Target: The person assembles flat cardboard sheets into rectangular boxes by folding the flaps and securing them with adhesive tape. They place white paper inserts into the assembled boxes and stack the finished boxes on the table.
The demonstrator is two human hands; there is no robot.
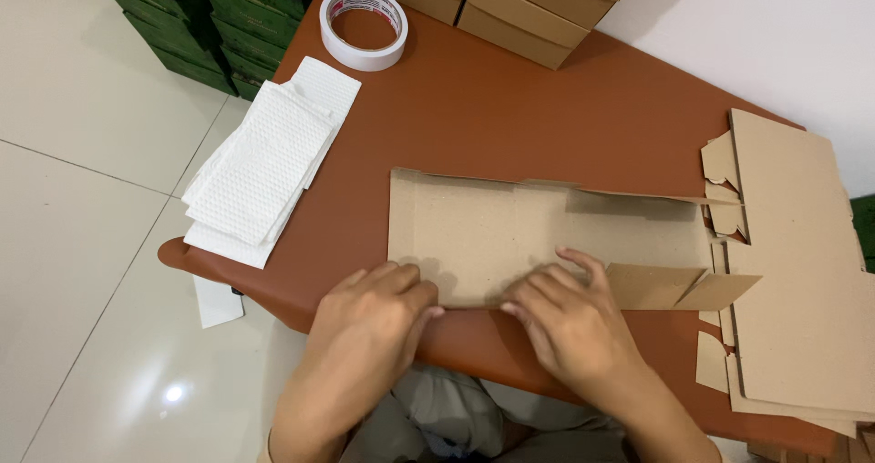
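Both hands (474,322) press cardboard sheet (538,235) lying left-right.

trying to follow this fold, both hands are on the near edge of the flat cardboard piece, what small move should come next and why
Probably run both thumbs outward along the near edge to set the crease. The left hand and right hand press side by side at the middle of the cardboard blank, and the far flap already stands up a little, while the near edge toward its right-end flaps looks unpressed.

Bare tabletop (510,117) between tape roll (364,27) and cardboard stack (802,272)
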